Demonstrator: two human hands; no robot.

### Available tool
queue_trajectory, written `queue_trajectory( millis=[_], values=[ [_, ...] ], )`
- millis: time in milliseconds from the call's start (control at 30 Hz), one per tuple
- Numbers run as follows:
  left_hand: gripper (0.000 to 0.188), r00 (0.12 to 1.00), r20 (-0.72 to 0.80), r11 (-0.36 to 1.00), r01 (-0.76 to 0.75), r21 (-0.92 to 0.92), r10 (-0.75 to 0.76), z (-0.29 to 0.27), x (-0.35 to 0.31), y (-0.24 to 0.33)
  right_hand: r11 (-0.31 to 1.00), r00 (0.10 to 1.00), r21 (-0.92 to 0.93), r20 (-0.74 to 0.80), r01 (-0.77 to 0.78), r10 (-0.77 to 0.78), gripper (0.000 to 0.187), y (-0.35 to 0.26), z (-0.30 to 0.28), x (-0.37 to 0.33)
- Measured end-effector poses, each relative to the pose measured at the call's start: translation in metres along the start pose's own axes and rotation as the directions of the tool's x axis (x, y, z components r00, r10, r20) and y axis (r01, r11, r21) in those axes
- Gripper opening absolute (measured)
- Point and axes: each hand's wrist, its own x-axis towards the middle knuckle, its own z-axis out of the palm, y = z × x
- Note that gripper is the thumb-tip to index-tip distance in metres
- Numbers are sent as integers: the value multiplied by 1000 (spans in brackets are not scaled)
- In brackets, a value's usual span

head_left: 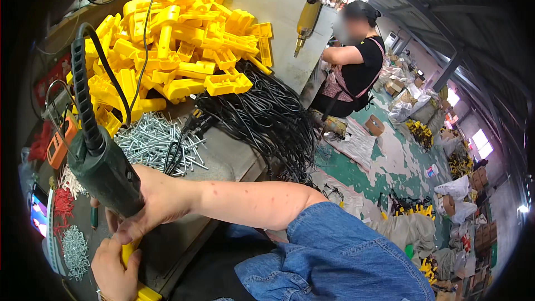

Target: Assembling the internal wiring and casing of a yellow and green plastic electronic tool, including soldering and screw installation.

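My right hand [159, 192] is wrapped around a dark green corded electric screwdriver [106, 173], held nearly upright with its ribbed cord sleeve on top; its lower tip is hidden. Just below, my left hand [114, 270] grips a yellow plastic housing [129, 249] between thumb and fingers. The thumb side of my right hand comes close to that part. Beyond my hands are a pile of long silver screws [159, 142], a heap of yellow plastic housings [178, 39] and a bundle of black power cords [267, 111] with plugs.
At left lie small screws [75, 251], red pieces [63, 203] and an orange meter-like device [60, 144]. A yellow-green power driver [308, 17] is near the bench's far edge. A co-worker [356, 61] sits beyond; sacks and boxes [375, 125] stand on the green floor.
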Motion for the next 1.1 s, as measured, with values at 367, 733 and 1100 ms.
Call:
queue_trajectory(
  millis=[367,733,1100],
  values=[
    [37,1000,2,1000,22,16,-22,-2,1,7,1000,998,18,-64,-23,24,61,1,5,0],
    [36,1000,-5,1000,-2,1,2,-4,2,7,1000,999,6,-44,-18,18,65,-1,10,-3],
    [34,1000,-3,1000,2,11,-2,-2,2,7,1000,998,-20,-58,7,-8,65,2,8,-3]
  ],
)
